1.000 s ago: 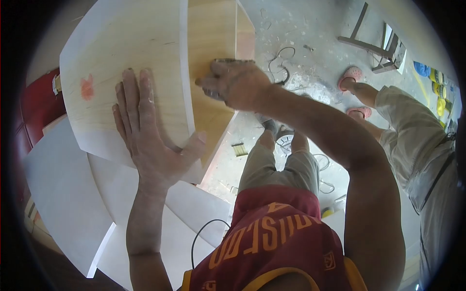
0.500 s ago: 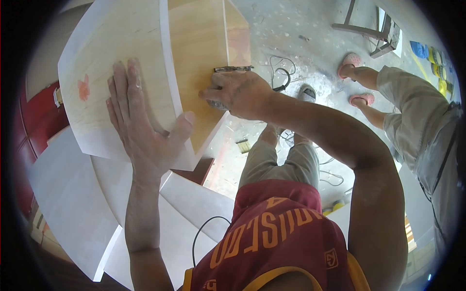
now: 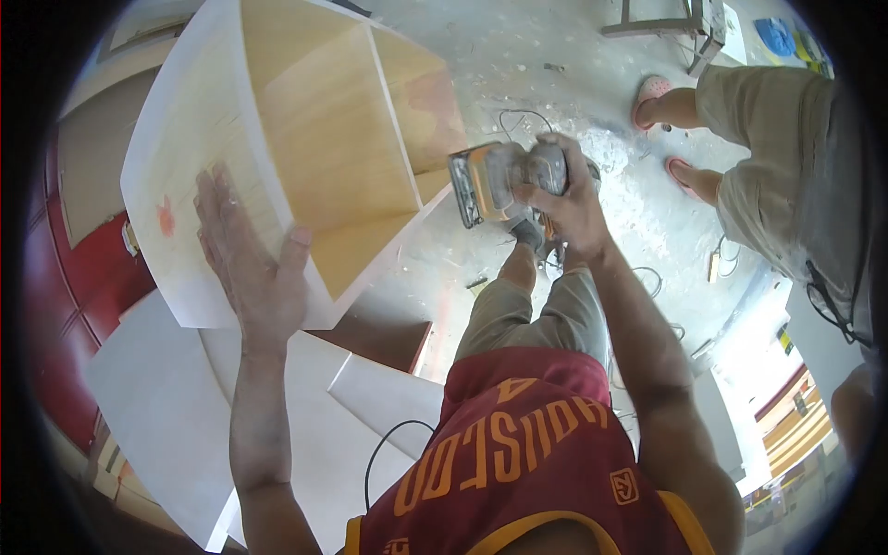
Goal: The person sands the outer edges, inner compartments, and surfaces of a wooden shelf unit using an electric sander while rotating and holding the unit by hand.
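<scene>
My left hand [image 3: 254,268] lies spread on the outer face of a wooden box [image 3: 338,102], which has white edges and an inner divider. A red mark shows on that face, left of my fingers. My right hand [image 3: 573,199] is wrapped round a power sander [image 3: 509,180], orange and dark grey with a flat rectangular pad. The sander is held in the air to the right of the box, apart from it, its pad turned toward the box.
White panels [image 3: 166,398] lie below the box, with a black cable across them. At the right stands another person [image 3: 772,166] in light shorts and pink clogs. A metal-legged stand [image 3: 661,26] is at the top right; cables lie on the dusty floor [image 3: 518,83].
My right hand has come out of the box and moved right, bringing the sander into full view. My left hand stays on the box face. The view has shifted, showing more of the box's inside.
</scene>
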`<move>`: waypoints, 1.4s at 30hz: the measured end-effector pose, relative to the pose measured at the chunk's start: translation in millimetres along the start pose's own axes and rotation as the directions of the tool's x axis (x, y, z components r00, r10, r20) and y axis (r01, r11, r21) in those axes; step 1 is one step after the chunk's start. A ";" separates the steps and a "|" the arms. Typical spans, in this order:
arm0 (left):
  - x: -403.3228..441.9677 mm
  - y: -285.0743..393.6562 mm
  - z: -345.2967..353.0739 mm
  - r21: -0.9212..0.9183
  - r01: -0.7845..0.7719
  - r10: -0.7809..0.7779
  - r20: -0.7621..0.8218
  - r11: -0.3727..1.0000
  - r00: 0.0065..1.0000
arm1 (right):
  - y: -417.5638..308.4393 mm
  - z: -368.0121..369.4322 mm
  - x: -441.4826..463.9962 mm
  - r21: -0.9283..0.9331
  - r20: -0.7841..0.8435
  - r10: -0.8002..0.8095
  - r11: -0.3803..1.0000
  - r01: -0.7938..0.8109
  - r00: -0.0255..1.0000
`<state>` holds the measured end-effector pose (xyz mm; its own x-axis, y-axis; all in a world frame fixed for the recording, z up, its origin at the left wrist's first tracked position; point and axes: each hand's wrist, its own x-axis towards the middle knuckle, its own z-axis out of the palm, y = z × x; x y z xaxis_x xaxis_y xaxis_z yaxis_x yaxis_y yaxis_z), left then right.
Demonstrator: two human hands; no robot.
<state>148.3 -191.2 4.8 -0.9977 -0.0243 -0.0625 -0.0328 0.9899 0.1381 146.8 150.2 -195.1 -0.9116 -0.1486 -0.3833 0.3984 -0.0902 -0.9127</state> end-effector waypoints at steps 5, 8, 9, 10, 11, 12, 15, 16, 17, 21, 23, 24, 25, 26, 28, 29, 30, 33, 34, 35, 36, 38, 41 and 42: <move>-2.6 -3.7 -9.2 -0.018 -0.170 0.170 0.033 0.985 0.985 | 99.4 10.4 -55.4 0.346 -0.073 0.384 0.875 -0.338 0.921; 5.7 -11.2 -6.7 -0.047 -0.226 0.229 0.065 0.973 0.971 | 122.2 31.7 -63.1 0.520 0.005 0.463 0.756 -0.398 0.886; 4.6 -15.8 -4.2 -0.042 -0.232 0.235 0.077 0.972 0.969 | 130.5 40.3 -62.2 0.565 0.026 0.457 0.727 -0.390 0.889; 2.5 -13.9 -10.5 -0.141 -0.178 0.190 0.075 0.974 0.979 | 134.4 47.4 -60.9 0.614 0.048 0.440 0.695 -0.374 0.897; 1.1 -16.6 -6.7 -0.193 -0.153 0.171 0.082 0.969 0.982 | 150.4 59.0 -54.3 0.628 0.032 0.444 0.688 -0.364 0.895; -0.1 -19.3 -2.7 -0.244 -0.127 0.153 0.089 0.961 0.984 | 152.0 65.6 -50.1 0.638 0.025 0.447 0.681 -0.358 0.894; 5.9 -13.1 -0.2 -0.185 -0.134 0.149 0.066 0.974 0.987 | 136.3 72.5 -36.6 0.458 0.079 0.452 0.776 -0.435 0.889; 8.2 -11.6 0.8 -0.192 -0.120 0.139 0.086 0.974 0.987 | 131.7 74.6 -32.0 0.404 0.092 0.460 0.794 -0.455 0.883; 8.6 0.2 -10.5 -0.170 -0.126 0.142 0.087 0.977 0.986 | 114.8 70.3 -35.4 0.432 0.174 0.475 0.750 -0.501 0.862; -20.2 -44.4 -31.3 -0.075 -0.102 0.110 0.113 0.992 0.987 | 145.0 69.4 -18.2 0.330 0.219 0.488 0.778 -0.535 0.845; -46.5 -71.3 -50.0 -0.054 -0.063 0.069 0.116 0.997 0.991 | 179.1 63.9 8.3 0.266 0.185 0.565 0.759 -0.595 0.804; -53.4 -76.0 -58.5 -0.042 -0.046 0.050 0.110 0.998 0.993 | 195.9 61.2 21.5 0.235 0.168 0.602 0.745 -0.625 0.781; -60.4 -80.7 -67.0 -0.030 -0.029 0.032 0.103 0.999 0.994 | 219.1 58.6 35.9 0.302 0.164 0.574 0.745 -0.595 0.802; -63.0 -82.0 -75.9 -0.213 0.104 -0.062 0.193 0.972 0.979 | 240.0 57.8 44.7 0.369 0.152 0.551 0.738 -0.565 0.820; -48.1 -56.5 -72.2 -0.361 0.263 -0.145 0.322 0.895 0.936 | 249.8 52.6 50.7 0.312 0.207 0.617 0.694 -0.648 0.760; -29.2 -15.3 -47.4 -0.491 0.260 -0.074 0.366 0.831 0.928 | 246.8 47.6 53.6 0.240 0.242 0.660 0.669 -0.703 0.711; -32.6 -17.2 -47.1 -0.555 0.260 -0.037 0.380 0.790 0.924 | 232.0 47.4 47.6 0.239 0.237 0.664 0.667 -0.705 0.709; -78.7 -70.8 -83.5 -0.487 0.329 -0.200 0.299 0.809 0.933 | 184.9 67.5 -1.7 0.238 0.153 0.497 0.821 -0.520 0.854; -82.5 -76.4 -87.2 -0.446 0.358 -0.264 0.260 0.821 0.929 | 184.0 74.3 -10.5 0.201 0.101 0.353 0.909 -0.366 0.930; -87.6 -80.5 -90.8 -0.455 0.371 -0.283 0.252 0.809 0.926 | 188.4 75.1 -11.1 0.180 0.081 0.273 0.942 -0.284 0.958; -87.8 -78.0 -89.4 -0.464 0.377 -0.286 0.256 0.801 0.923 | 189.4 75.7 -9.8 0.156 0.061 0.192 0.967 -0.199 0.979; -88.6 -73.0 -86.3 -0.473 0.390 -0.291 0.269 0.790 0.918 | 189.6 64.7 18.7 0.190 0.116 0.565 0.795 -0.577 0.817; -89.1 -69.3 -86.2 -0.481 0.392 -0.290 0.274 0.785 0.917 | 198.3 56.2 36.5 0.201 0.173 0.655 0.708 -0.677 0.736; -89.3 -71.0 -85.5 -0.484 0.391 -0.285 0.279 0.783 0.917 | 198.0 54.7 36.9 0.232 0.188 0.662 0.687 -0.688 0.725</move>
<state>234.7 -271.2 85.1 -0.8892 -0.2657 -0.3725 -0.4440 0.6976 0.5623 197.6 73.0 -382.2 -0.3780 -0.3529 -0.8559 0.9248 -0.1880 -0.3309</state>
